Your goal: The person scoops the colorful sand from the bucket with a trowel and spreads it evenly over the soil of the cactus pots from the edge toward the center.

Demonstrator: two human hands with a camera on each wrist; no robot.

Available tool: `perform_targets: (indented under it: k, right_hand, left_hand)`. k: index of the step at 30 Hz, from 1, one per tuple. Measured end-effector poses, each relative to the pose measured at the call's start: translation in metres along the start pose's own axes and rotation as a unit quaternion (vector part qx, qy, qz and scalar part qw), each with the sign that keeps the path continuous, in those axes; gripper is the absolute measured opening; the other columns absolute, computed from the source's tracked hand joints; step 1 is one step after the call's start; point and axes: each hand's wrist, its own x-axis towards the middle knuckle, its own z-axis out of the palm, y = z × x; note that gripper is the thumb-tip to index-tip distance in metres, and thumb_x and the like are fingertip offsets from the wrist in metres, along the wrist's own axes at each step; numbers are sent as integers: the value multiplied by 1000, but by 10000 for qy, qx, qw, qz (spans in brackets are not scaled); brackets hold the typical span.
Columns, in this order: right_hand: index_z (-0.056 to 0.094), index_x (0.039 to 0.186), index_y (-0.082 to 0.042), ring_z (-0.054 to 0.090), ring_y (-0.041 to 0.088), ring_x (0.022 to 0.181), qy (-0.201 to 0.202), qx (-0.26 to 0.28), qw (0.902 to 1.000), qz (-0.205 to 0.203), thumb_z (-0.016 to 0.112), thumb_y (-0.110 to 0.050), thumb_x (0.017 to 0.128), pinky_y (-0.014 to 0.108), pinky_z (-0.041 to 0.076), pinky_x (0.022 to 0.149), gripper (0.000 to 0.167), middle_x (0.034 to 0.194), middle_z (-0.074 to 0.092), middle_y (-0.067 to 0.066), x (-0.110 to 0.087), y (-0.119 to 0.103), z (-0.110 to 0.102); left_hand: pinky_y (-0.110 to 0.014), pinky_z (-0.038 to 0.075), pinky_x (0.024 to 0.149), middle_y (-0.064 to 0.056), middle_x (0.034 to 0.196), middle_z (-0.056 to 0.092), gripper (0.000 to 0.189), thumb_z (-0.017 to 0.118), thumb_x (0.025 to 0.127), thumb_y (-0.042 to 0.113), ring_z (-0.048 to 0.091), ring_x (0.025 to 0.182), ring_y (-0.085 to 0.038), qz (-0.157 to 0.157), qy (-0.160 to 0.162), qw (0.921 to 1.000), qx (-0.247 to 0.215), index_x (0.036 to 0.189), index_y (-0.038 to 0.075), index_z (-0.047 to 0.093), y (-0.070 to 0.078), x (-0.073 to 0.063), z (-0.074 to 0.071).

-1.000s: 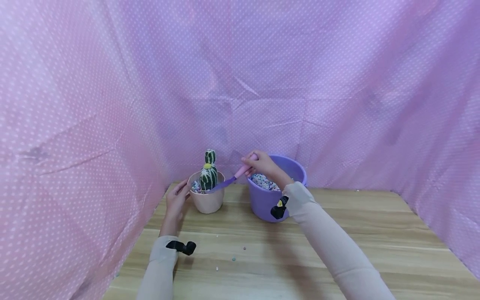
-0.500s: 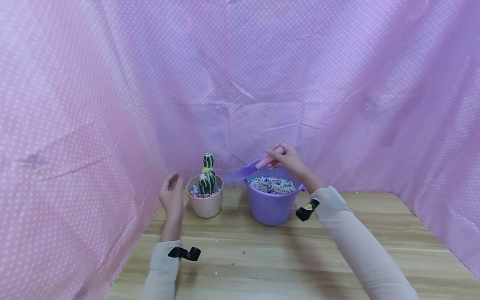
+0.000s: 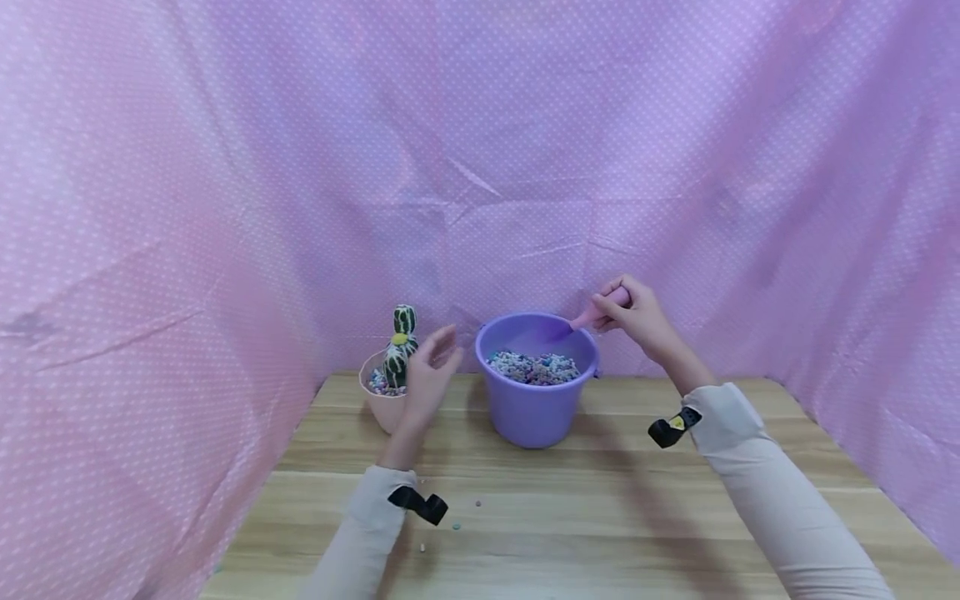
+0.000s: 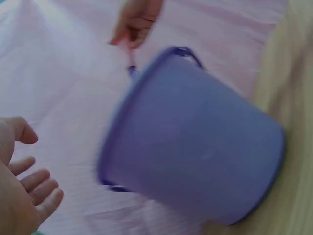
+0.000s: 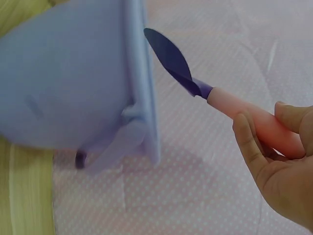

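Note:
My right hand [image 3: 637, 317] grips the pink handle of a small trowel [image 5: 171, 58] with a purple blade. In the head view the blade is over the rim of a purple bucket [image 3: 531, 417], which holds many small pale and coloured pebbles [image 3: 534, 368]. My left hand [image 3: 433, 375] is in the air between the bucket and a pale pink pot [image 3: 384, 408], fingers loosely bent and holding nothing. It hides part of that pot. A green-and-white cactus [image 3: 397, 362] with a yellow flower stands in the pot among coloured pebbles.
Several loose pebbles [image 3: 456, 527] lie on the wooden table [image 3: 555, 517] in front of the pot and bucket. Pink dotted cloth [image 3: 525, 167] hangs behind and along both sides. Folded against the bucket's side is its handle [image 5: 117, 147].
My right hand has carried the trowel from the cactus pot rightward to above the bucket. The left hand has let go of the pot and moved right, towards the bucket.

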Motion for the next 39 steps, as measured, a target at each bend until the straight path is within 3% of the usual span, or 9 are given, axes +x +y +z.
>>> perform_targets:
  k: [5,8,14,18,23,27,33,39]
  right_hand:
    - [53,108,9,71,13,67,-136,-926,9956,-83,62,-11,101,27,64,64,23,85,75,20,1,6,-2]
    - [56,106,7,71,18,68,-269,-1471,9887,-133,62,-10,101,31,64,63,19,87,73,27,3,6,-1]
    - [55,104,3,71,27,73,-686,-2040,9766,50,60,-8,102,33,64,65,12,89,75,26,9,5,5]
    - [53,104,5,72,32,75,-993,-1867,9769,311,58,-9,103,35,65,66,14,90,75,26,16,10,9]
    - [48,105,6,74,36,80,-1349,-1138,9808,831,54,-9,105,40,65,72,16,96,74,31,26,25,18]
    - [45,105,5,75,29,77,-1344,-650,9824,1124,51,-7,105,41,65,75,13,99,72,34,29,41,26]
    - [44,103,5,73,16,69,-1405,-295,9838,1077,50,-4,105,42,65,73,11,97,71,37,32,52,41]
    - [45,102,4,72,16,67,-1240,-351,9865,1007,52,-4,104,36,64,69,11,97,71,36,34,53,47]
  left_hand:
    - [-50,41,119,-27,157,42,60,69,94,4,43,144,-43,-685,-851,9940,-65,148,-6,45,-29,9,24]
    - [-49,34,123,-24,164,30,66,68,95,4,35,149,-42,-828,-1191,9893,-168,152,-8,38,-41,13,31]
    - [-43,26,127,-14,168,26,70,67,95,6,26,155,-32,-850,-1125,9894,-356,157,0,35,-56,12,37]
    - [-40,24,128,-10,168,28,70,66,96,7,25,156,-28,-783,-946,9914,-445,158,5,35,-62,10,40]
    - [-40,27,127,-8,168,29,69,66,95,9,25,156,-27,-711,-803,9933,-419,158,8,36,-63,10,43]
    - [-39,28,126,-11,167,29,69,65,94,5,26,155,-28,-662,-756,9937,-495,157,5,36,-64,11,46]
    - [-44,26,126,-21,166,26,70,62,92,-2,24,155,-34,-662,-804,9926,-623,155,-5,33,-54,10,46]
    - [-42,27,125,-19,166,26,70,62,92,-3,25,154,-33,-681,-776,9928,-604,155,-4,32,-54,11,47]
